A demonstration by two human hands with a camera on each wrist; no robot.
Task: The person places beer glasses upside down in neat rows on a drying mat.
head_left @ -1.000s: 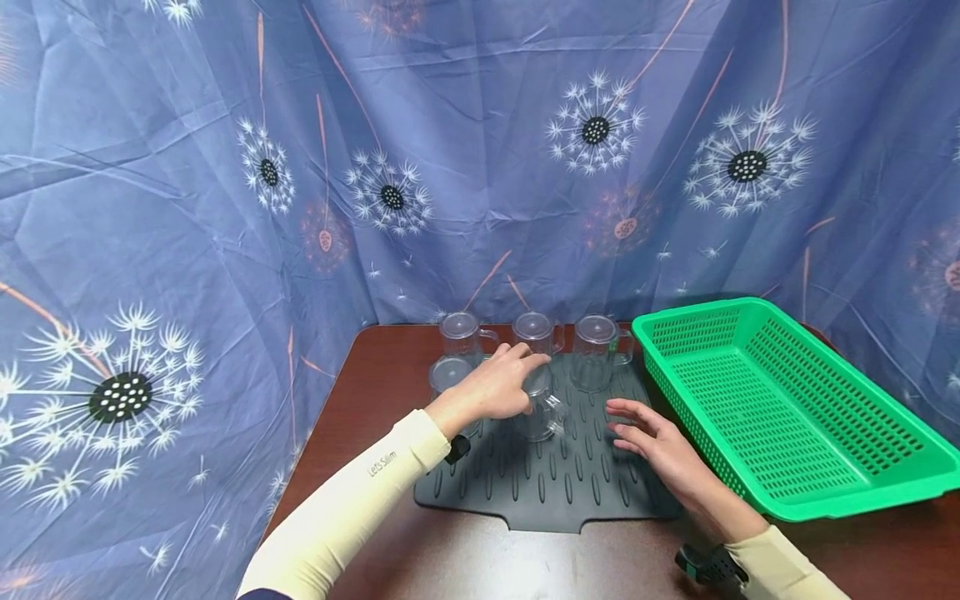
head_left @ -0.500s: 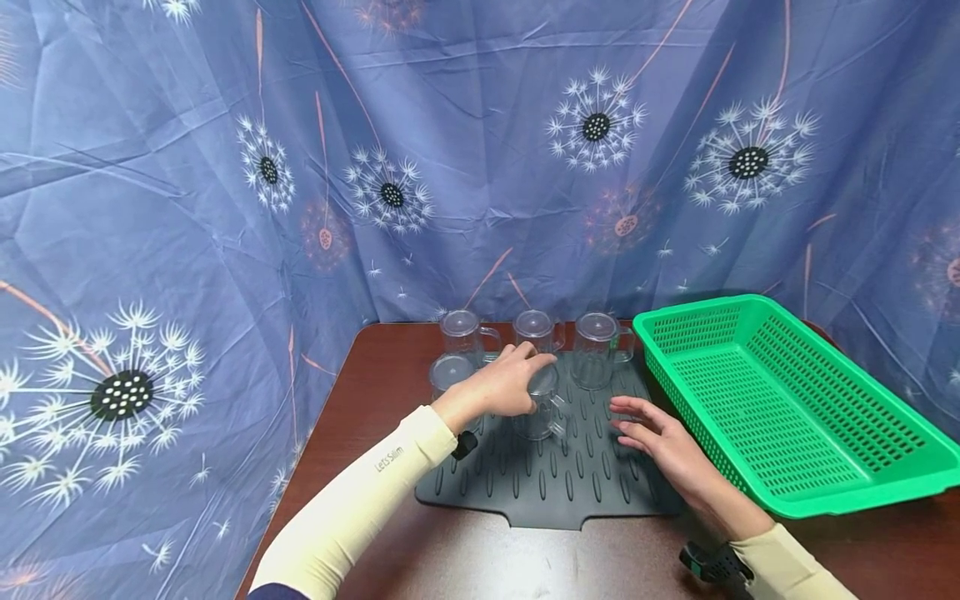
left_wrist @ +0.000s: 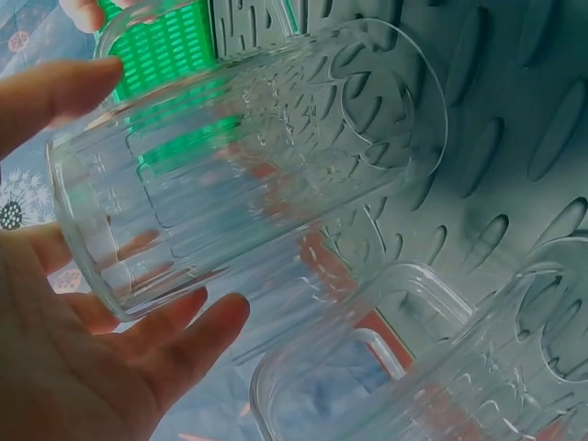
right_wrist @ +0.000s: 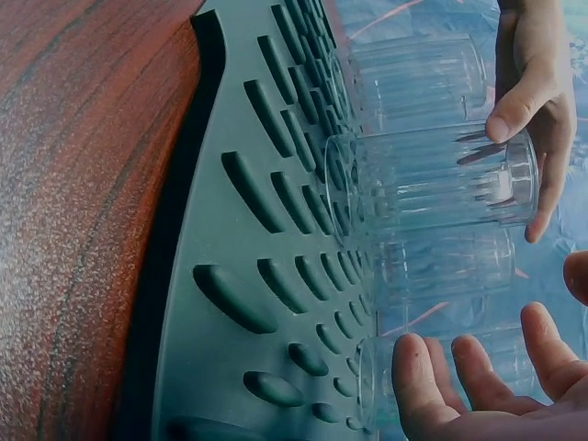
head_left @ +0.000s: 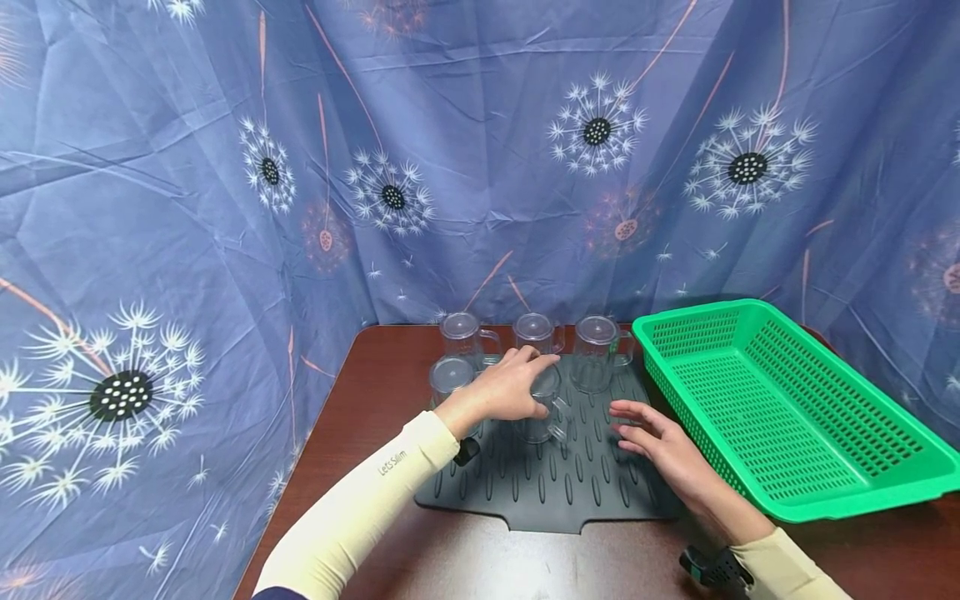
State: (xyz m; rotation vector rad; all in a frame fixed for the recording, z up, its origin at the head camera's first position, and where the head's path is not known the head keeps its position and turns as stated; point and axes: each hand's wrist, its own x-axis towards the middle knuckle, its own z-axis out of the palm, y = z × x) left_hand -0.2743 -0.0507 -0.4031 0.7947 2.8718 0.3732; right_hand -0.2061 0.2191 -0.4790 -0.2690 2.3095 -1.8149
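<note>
A clear ribbed glass mug (head_left: 542, 414) stands mouth-down on the dark grey drying mat (head_left: 555, 496). My left hand (head_left: 525, 385) grips its upturned base from above, thumb on one side and fingers on the other. The left wrist view shows the same mug (left_wrist: 248, 165) close up against my palm. In the right wrist view, the mug (right_wrist: 432, 179) has its rim at the mat (right_wrist: 266, 276). My right hand (head_left: 651, 435) hovers open over the mat just right of the mug, holding nothing. Whether the rim touches the mat I cannot tell.
Other inverted clear mugs stand at the mat's back: one at left (head_left: 461, 333), one in the middle (head_left: 536, 331), one at right (head_left: 596, 352), and another front left (head_left: 448, 377). A green perforated basket (head_left: 787, 467) sits to the right on the brown table (head_left: 360, 400). A blue curtain hangs behind.
My left hand's fingers have reached a little further over the mug's base. The right hand and the other mugs have barely moved.
</note>
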